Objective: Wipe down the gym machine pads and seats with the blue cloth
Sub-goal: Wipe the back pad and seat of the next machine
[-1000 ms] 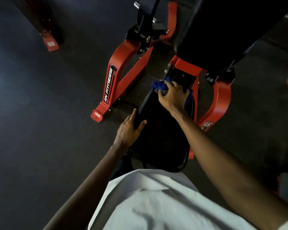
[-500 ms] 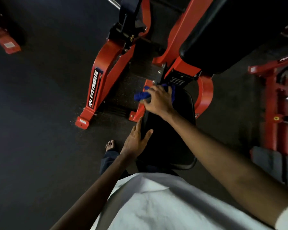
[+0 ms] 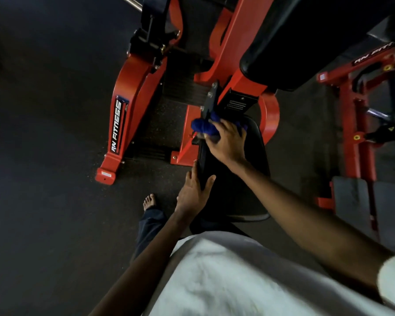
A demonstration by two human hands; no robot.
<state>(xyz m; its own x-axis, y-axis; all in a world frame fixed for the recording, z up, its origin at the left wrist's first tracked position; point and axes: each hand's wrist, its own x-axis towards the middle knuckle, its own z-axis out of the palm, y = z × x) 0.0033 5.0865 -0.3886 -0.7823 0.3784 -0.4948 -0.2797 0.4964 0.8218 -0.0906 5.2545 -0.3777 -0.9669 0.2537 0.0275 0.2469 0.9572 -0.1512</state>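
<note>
Since a second ago, the right hand (image 3: 228, 142) has slid the blue cloth (image 3: 202, 127) from the middle of the seat's far edge over to its far left corner. The left hand (image 3: 192, 192) has stayed on the seat's left side.

All around is a dark, flat floor (image 3: 43, 156), with lots of open room on the left. A big red machine frame (image 3: 132, 92) stands on it, with one long leg reaching down to the floor on the left. A thick black back pad (image 3: 306, 42) hangs over the top right. Another red machine (image 3: 360, 124) stands close by on the right, so that side is tight.

The black seat (image 3: 244, 183) is long. It runs from near the person's white shirt (image 3: 226, 281) up to the red frame, leaning a little to the left. Its far end sits right against the frame, and its near end is round and free.

The right hand is curled over the cloth and grips it at the seat's far left corner. The cloth is bunched into a lump, and the lump pokes out to the left, past the seat's edge.

The left hand is loose and holds nothing. Its fingers are straight along the seat's left edge, and its thumb rests on top.

A bare foot (image 3: 149, 201) stands on the floor just left of the seat.
</note>
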